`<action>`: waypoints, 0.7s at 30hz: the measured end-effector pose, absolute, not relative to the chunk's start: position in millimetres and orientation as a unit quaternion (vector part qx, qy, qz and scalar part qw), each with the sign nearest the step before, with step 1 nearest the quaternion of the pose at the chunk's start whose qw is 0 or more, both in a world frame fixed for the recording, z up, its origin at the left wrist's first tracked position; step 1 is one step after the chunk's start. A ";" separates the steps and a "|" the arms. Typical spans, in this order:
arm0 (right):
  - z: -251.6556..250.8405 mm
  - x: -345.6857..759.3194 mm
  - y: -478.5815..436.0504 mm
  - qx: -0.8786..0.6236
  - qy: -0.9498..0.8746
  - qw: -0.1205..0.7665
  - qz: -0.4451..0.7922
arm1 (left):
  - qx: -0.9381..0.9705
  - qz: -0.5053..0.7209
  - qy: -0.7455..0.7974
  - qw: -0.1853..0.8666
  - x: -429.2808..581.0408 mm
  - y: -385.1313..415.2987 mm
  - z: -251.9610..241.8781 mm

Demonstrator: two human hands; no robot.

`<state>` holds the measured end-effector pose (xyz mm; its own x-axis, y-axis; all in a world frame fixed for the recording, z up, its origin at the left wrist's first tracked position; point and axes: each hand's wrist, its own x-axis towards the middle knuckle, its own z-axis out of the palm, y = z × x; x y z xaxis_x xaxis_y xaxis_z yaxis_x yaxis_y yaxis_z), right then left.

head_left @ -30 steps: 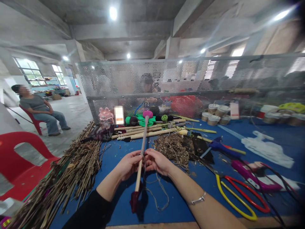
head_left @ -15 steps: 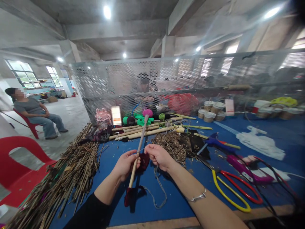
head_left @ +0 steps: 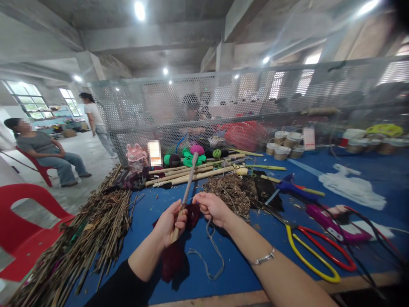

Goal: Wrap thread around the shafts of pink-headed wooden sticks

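Note:
My left hand (head_left: 172,221) is closed around a wooden stick (head_left: 189,181) that tilts away from me. Grey yarn covers the stick's upper length, and a magenta knob (head_left: 197,149) tops its far end. My right hand (head_left: 211,208) pinches the grey yarn (head_left: 211,238), drawn taut to the stick just above my left fingers. The yarn's loose tail droops below my right hand and curls on the blue table. Dark red cloth (head_left: 172,260) hangs at the stick's near end, under my left hand, and more of it shows behind the stick.
Dry twigs (head_left: 105,230) are heaped at left beside a red chair (head_left: 28,213). Large scissors (head_left: 315,251) and a purple tool (head_left: 335,224) with cables lie at right. Wooden sticks (head_left: 204,175) and brown plant bits (head_left: 228,194) lie ahead, before a perforated metal screen (head_left: 153,102).
My left hand has rolled the stick and wrapped its fingers further around it. The dark red cloth at the near end has swung and spread. A standing person has appeared at the left.

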<state>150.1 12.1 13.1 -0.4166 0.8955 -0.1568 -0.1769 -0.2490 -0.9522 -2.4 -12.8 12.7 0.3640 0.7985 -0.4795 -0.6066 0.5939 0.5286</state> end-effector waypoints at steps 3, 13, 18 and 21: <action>10.0 151.8 14.4 -0.381 -0.465 0.380 0.703 | 0.174 0.435 0.418 0.778 -0.5 -12.9 8.6; 1.4 147.5 14.5 -0.356 -0.499 0.398 0.682 | 0.167 0.400 0.447 0.782 -5.1 -15.3 6.2; 2.9 145.3 12.6 -0.376 -0.367 0.371 0.766 | 0.145 0.405 0.422 0.798 -2.7 -12.2 7.3; 7.3 146.6 8.8 -0.397 -0.397 0.331 0.758 | 0.185 0.429 0.416 0.780 -2.6 -12.8 7.0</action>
<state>146.6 8.8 7.3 -0.4658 0.8174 -0.3389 -0.1867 -0.4651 -0.8653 -2.6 -12.8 7.0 0.2850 0.8236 -0.4903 -0.5149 0.5630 0.6464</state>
